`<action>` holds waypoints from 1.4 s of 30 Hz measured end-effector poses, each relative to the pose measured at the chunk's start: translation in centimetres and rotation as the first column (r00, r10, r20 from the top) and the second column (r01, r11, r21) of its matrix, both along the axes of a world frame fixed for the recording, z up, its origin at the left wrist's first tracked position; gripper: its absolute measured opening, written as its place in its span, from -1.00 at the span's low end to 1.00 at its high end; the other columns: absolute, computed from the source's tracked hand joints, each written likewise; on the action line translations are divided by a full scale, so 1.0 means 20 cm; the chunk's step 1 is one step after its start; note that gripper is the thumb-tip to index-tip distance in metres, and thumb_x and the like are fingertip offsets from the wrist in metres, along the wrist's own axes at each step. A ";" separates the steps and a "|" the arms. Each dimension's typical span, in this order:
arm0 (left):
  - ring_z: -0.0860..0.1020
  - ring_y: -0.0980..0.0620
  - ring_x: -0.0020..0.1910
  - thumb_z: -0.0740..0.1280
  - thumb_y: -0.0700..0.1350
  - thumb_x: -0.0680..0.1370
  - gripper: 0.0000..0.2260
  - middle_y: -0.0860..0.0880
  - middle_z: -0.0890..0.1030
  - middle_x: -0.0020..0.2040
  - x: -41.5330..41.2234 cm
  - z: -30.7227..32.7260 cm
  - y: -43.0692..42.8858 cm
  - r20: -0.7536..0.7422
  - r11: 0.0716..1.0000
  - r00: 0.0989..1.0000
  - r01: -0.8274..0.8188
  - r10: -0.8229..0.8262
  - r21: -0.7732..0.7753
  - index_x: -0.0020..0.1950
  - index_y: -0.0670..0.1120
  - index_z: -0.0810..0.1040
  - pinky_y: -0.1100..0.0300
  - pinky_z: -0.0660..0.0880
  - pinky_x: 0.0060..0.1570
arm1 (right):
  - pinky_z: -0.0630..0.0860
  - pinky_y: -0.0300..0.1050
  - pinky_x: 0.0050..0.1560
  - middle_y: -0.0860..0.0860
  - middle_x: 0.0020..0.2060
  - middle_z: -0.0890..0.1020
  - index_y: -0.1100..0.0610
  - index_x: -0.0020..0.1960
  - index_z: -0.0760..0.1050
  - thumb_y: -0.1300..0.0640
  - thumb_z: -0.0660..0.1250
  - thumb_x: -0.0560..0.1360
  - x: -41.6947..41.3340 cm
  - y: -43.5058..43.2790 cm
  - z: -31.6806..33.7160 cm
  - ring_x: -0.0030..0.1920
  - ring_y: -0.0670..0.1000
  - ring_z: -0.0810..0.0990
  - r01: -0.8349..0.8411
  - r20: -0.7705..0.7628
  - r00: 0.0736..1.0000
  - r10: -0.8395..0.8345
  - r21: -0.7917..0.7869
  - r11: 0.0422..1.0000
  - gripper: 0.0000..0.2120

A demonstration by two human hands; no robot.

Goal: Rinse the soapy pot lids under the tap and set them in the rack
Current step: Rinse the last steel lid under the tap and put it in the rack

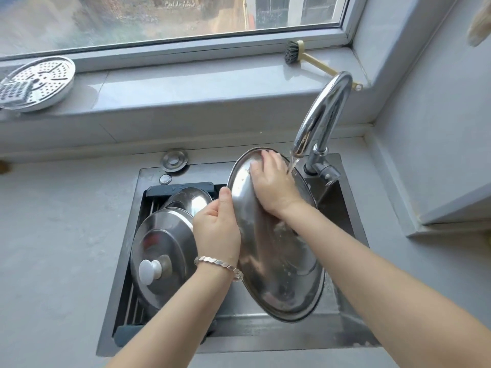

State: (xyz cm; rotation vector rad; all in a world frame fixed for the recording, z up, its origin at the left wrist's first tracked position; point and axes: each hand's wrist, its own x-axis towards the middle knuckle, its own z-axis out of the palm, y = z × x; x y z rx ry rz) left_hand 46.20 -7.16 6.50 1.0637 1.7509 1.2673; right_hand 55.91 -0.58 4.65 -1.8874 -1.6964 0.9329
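Note:
A large steel pot lid [281, 274] stands tilted on edge over the sink, its inner side facing me. My left hand [216, 229] grips its left rim, thumb on the inside. My right hand [273, 185] lies flat on the lid's upper inner face, fingers straight, close to the running tap [322, 112]. Water falls from the spout onto the lid's top right edge. On the rack [138, 301] at the sink's left lie a lid with a white knob [164, 258] and another steel lid [190, 200] behind it.
The sink [342, 211] is sunk into a grey counter [58, 248]. A perforated steamer plate [37, 83] and a dish brush [305, 57] lie on the window sill. A round metal cap [174, 160] sits behind the sink. A wall ledge rises at the right.

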 end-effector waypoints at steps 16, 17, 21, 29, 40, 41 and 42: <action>0.18 0.14 -0.60 0.20 -0.05 0.59 -0.55 -0.05 0.24 -0.56 -0.06 -0.03 0.02 -0.014 0.998 0.998 -0.056 0.055 -0.005 -0.46 -0.21 0.29 0.30 0.19 -0.55 | -0.04 0.00 0.49 0.05 0.48 0.20 0.06 0.46 0.20 -0.11 -0.03 0.57 -0.03 -0.25 -0.14 0.50 -0.01 0.05 -0.251 0.094 0.968 0.234 0.443 0.861 -0.49; 0.17 0.13 -0.61 0.20 -0.06 0.58 -0.57 -0.04 0.23 -0.54 -0.04 -0.02 0.00 -0.028 0.999 0.999 -0.042 0.042 -0.001 -0.45 -0.22 0.31 0.32 0.16 -0.57 | -0.07 0.00 0.50 0.04 0.50 0.15 0.06 0.48 0.16 -0.10 -0.04 0.56 -0.03 -0.17 -0.09 0.51 -0.02 0.01 -0.141 0.020 0.990 0.142 0.322 0.936 -0.47; 0.18 0.11 -0.64 0.21 -0.05 0.58 -0.54 -0.05 0.21 -0.54 -0.03 -0.02 0.00 -0.034 0.993 0.994 -0.106 0.105 -0.042 -0.48 -0.18 0.24 0.33 0.15 -0.59 | -0.17 -0.08 0.48 0.02 0.52 0.07 0.11 0.50 0.08 -0.08 -0.08 0.58 -0.09 -0.06 -0.02 0.52 -0.04 -0.05 -0.110 0.071 0.992 0.101 0.150 0.983 -0.46; 0.33 -0.03 -0.47 0.19 0.07 0.57 -0.53 -0.12 0.37 -0.52 -0.18 -0.03 0.11 -0.002 0.948 0.951 -0.309 0.310 -0.080 -0.48 -0.14 0.28 0.20 0.29 -0.44 | -0.02 0.00 0.49 -0.07 0.50 0.13 -0.06 0.46 0.14 -0.06 -0.07 0.61 0.03 -0.52 -0.37 0.50 0.02 0.08 -0.481 0.201 0.871 0.448 0.533 0.696 -0.57; 0.12 0.00 -0.47 0.13 -0.03 0.60 -0.58 -0.06 0.16 -0.46 -0.15 0.01 0.10 -0.206 0.976 0.977 -0.093 0.051 -0.199 -0.43 -0.10 0.14 0.26 0.07 -0.60 | 0.02 -0.23 0.43 -0.23 0.44 0.03 -0.14 0.48 -0.09 -0.57 -0.04 0.24 0.31 -0.59 -0.11 0.47 -0.20 0.01 -0.364 -0.123 0.927 0.353 -0.079 0.928 -0.07; 0.13 -0.01 -0.47 0.14 -0.03 0.60 -0.58 -0.06 0.17 -0.47 -0.12 -0.01 0.08 -0.191 0.970 0.981 -0.062 0.016 -0.234 -0.44 -0.09 0.14 0.23 0.09 -0.55 | 0.03 -0.21 0.45 -0.19 0.48 -0.02 -0.20 0.47 -0.18 -0.57 0.02 0.22 0.28 -0.61 -0.02 0.48 -0.17 -0.01 -0.468 -0.058 0.884 0.465 -0.103 0.877 -0.05; 0.16 -0.03 -0.46 0.14 -0.03 0.59 -0.58 -0.06 0.19 -0.47 -0.09 -0.04 0.07 -0.158 0.962 0.987 -0.036 -0.008 -0.272 -0.44 -0.09 0.15 0.16 0.14 -0.48 | 0.02 -0.18 0.45 -0.12 0.51 -0.06 -0.21 0.47 -0.23 -0.52 0.09 0.24 0.26 -0.62 0.04 0.50 -0.11 -0.03 -0.538 0.042 0.837 0.546 -0.121 0.834 -0.05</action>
